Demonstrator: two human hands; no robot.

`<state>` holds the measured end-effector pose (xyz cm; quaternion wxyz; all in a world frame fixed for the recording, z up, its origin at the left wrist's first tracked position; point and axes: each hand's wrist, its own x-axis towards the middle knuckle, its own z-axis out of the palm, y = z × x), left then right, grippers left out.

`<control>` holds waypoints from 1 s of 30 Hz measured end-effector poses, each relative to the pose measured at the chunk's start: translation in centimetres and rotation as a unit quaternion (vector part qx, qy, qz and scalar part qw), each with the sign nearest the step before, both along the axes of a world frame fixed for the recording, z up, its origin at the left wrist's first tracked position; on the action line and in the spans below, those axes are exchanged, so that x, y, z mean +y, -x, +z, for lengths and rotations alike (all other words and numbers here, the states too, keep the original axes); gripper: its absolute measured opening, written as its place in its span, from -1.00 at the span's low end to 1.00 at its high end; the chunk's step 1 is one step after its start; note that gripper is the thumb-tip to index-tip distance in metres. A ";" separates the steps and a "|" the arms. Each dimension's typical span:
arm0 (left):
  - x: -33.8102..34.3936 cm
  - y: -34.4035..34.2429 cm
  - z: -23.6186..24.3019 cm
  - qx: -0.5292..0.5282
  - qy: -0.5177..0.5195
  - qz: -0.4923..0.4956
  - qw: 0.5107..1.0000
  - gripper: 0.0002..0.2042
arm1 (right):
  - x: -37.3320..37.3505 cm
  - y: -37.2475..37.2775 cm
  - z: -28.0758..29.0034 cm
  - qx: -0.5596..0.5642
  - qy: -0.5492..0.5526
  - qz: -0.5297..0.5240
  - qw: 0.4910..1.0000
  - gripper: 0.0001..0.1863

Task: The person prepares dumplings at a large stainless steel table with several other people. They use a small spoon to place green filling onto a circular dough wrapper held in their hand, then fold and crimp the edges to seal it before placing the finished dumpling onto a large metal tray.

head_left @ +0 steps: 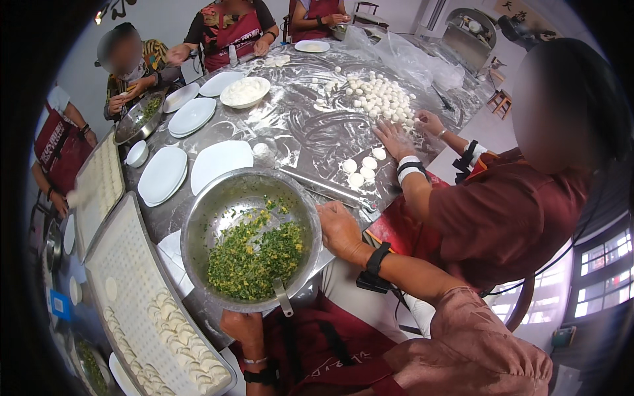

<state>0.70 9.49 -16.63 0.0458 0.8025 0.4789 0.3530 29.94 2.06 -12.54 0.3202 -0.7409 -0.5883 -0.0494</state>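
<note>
A large steel bowl (pixel 198 244) is in front of me, holding chopped green filling with yellow bits (pixel 257 254). A metal spoon handle (pixel 282 298) sticks out over its near rim. My left hand (pixel 242 328) is closed at the near rim. At the right side, my right hand (pixel 339 228) grips the rim, its fingers curled and partly hidden. Just beyond the bowl lie a long metal bar (pixel 323 185) and several flattened dough rounds (pixel 356 179). White plates (pixel 221 162) stand behind the bowl on the floury table (pixel 304 138).
A perforated tray with folded dumplings (pixel 115 247) is at left, another filled tray (pixel 99 181) beyond it. A co-worker's hands (pixel 396 138) work by a heap of dough pieces (pixel 376 96) at right. Across the table, other people sit near a flour bowl (pixel 246 102) and a plastic bag (pixel 409 59).
</note>
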 end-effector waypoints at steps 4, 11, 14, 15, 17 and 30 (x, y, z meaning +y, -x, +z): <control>-0.1 0.1 0.1 0.000 0.002 -0.002 1.000 -0.70 | 0.1 0.0 -0.2 -0.012 -0.014 0.004 1.000 -0.61; -0.1 -0.1 0.4 -0.012 -0.004 0.001 1.000 -0.70 | 0.1 0.1 -0.2 -0.013 0.003 -0.003 1.000 -0.58; 0.0 0.0 0.3 -0.012 -0.002 -0.005 1.000 -0.71 | 0.1 0.0 -0.3 -0.013 -0.004 0.002 1.000 -0.58; -0.1 -0.1 0.4 -0.013 -0.002 -0.006 1.000 -0.71 | 0.0 0.0 -0.3 -0.013 -0.004 0.001 1.000 -0.58; -0.1 -0.2 0.6 -0.017 -0.002 -0.004 1.000 -0.73 | 0.0 0.1 -0.1 -0.010 -0.003 -0.004 1.000 -0.59; -0.1 -0.1 0.5 -0.009 0.001 -0.002 1.000 -0.74 | 0.1 0.1 -0.1 -0.007 0.002 -0.004 1.000 -0.57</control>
